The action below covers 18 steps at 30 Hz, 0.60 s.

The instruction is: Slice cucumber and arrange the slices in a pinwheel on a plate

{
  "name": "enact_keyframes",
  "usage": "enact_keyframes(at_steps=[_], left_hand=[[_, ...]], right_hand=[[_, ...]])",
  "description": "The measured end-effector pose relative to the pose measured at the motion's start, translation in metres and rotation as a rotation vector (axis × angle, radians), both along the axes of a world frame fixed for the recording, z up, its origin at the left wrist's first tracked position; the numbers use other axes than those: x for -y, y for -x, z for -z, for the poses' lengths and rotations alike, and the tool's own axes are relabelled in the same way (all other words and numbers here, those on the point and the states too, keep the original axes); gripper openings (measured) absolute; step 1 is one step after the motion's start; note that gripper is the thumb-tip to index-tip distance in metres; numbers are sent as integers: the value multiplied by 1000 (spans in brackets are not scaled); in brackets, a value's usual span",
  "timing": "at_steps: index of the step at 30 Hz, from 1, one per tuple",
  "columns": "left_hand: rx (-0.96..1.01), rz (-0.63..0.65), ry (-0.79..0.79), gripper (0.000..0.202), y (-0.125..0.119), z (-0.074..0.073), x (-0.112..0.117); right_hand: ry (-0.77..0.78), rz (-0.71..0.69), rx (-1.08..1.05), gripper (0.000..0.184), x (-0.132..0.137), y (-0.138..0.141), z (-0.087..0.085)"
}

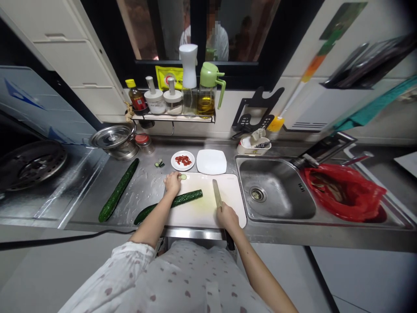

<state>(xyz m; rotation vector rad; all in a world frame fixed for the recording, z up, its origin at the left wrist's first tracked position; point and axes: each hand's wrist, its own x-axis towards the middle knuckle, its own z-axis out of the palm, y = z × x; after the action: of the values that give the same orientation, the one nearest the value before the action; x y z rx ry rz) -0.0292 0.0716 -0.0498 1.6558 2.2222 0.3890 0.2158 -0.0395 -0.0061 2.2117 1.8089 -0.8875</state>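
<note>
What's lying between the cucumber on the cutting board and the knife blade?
Nothing: in the head view only a bare strip of white cutting board separates the cucumber from the knife in the right hand.

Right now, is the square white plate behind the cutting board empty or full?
Empty: the square white plate shows only a bare white surface. The red bits lie on the round plate beside it.

Dark green cucumber [176, 201] on white cutting board [208, 208]; red bag [348, 191] beside.
</note>
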Motion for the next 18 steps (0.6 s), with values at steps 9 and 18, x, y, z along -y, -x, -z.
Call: enact_keyframes(at_steps=[9, 18], left_hand=[[-18, 7, 6, 21, 2, -4, 1], [76, -20, -54, 21, -17, -20, 23]], right_hand=[[-6, -4, 8, 33, 0, 0, -2], [-17, -1, 10, 33, 1, 0, -3]])
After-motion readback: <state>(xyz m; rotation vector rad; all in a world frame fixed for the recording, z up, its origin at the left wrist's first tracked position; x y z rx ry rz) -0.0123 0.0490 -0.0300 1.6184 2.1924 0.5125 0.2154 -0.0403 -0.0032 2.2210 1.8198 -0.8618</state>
